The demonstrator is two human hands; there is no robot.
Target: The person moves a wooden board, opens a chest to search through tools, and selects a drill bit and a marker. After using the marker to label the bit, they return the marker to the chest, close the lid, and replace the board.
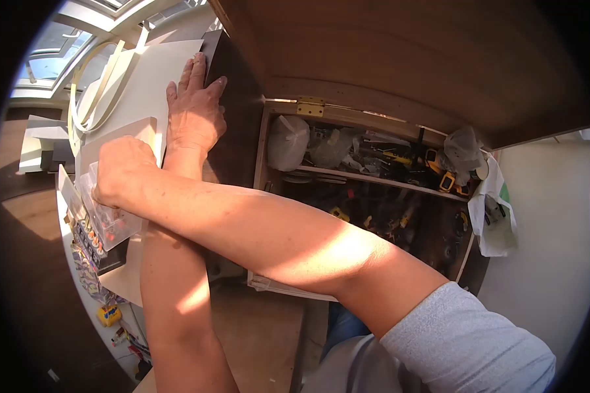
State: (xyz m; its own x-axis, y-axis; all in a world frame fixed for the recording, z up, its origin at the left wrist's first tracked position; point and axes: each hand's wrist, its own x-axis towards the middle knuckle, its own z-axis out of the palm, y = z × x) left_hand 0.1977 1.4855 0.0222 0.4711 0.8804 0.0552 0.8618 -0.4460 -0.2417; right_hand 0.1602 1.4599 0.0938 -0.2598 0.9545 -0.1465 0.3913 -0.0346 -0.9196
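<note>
My arms cross, the right forearm passing over the left. My left hand (196,114) lies palm down with its fingers stretched out, at the border between a white panel (157,72) and a dark brown board (233,98). Further left, my right hand (126,167) is closed, its fingers curled out of sight. It is at the upper end of a clear plastic box (115,223) with small reddish things inside, and over a pale flat piece (147,130). What the right fingers hold, if anything, is hidden.
An open wooden chest (262,150) with a raised lid (400,59) stands to the right, holding tools and plastic bags. A white bag (495,216) hangs at its right side. Pale strips (105,92) curve at upper left. A yellow packet (109,316) lies lower left.
</note>
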